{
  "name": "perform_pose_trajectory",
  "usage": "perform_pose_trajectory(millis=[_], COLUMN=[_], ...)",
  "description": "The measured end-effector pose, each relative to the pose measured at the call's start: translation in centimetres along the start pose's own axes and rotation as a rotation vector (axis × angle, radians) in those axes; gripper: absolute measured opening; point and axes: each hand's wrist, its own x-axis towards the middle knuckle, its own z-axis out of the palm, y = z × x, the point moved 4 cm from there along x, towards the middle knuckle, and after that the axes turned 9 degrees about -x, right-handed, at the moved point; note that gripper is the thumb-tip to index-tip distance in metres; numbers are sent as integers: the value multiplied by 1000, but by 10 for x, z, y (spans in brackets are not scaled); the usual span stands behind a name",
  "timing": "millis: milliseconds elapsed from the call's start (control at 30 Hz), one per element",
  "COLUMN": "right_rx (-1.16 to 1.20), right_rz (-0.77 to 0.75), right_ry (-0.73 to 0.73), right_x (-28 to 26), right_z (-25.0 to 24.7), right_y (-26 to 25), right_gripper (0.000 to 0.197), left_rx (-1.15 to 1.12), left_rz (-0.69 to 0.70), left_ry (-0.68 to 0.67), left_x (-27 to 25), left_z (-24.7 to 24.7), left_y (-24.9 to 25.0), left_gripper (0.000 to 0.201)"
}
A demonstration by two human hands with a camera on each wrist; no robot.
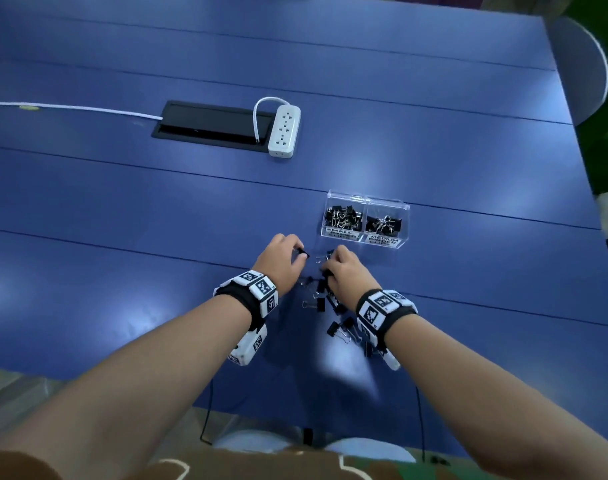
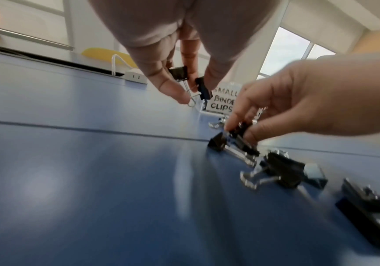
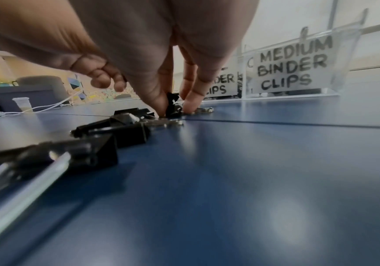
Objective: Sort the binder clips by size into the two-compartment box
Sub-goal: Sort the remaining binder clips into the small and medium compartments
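A clear two-compartment box stands on the blue table, its left half labelled small and its right half medium, with black binder clips in both. Several loose black clips lie between my wrists. My left hand hovers just left of the box and holds two small black clips between thumb and fingers. My right hand is down on the table at the far end of the pile. Its thumb and fingers pinch one black clip that still touches the surface.
A white power strip and a black cable hatch sit further back, with a white cable running left. The table's right edge has a chair beyond it. Bare blue tabletop spreads left of the hands.
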Motion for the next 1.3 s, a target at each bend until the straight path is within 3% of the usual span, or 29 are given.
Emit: perform_pose_trajectory(millis=[200,367,600,700,800,900,1000,1100,1200,1300], right_rx=[-16,165,595,731,691,600,366,250,142,-26], right_rz=[91,184,533,555,522,467,407,249,114,105], right_ry=[-7,23,263,387,431,372,304,301,69,-150], right_x=[-18,-36,-65,-61,-39,-13,-1,-1,4,7], right_z=[0,-9,-42,-65,-87,-100,-101,-89,-52,-19], right_y=[24,38,76,92,100,98,86,56,29,26], right_gripper=[23,25,23,26,24,21,21,22,29,45], left_rx=[-71,-62,-42,-59,-104,-121,-45,51,110,122], left_rz=[142,228,214,214,206,153,96,17,-19,75], left_ry=[-29,-93,-153,-142,-91,-68,-104,-131,-175,-188], left_x=[29,57,77,74,62,42,19,0,-15,-25], left_z=[2,27,58,59,53,43,31,18,18,24], left_y=[56,107,132,130,119,95,59,20,-1,-1], left_gripper=[16,15,24,29,25,20,19,23,32,38])
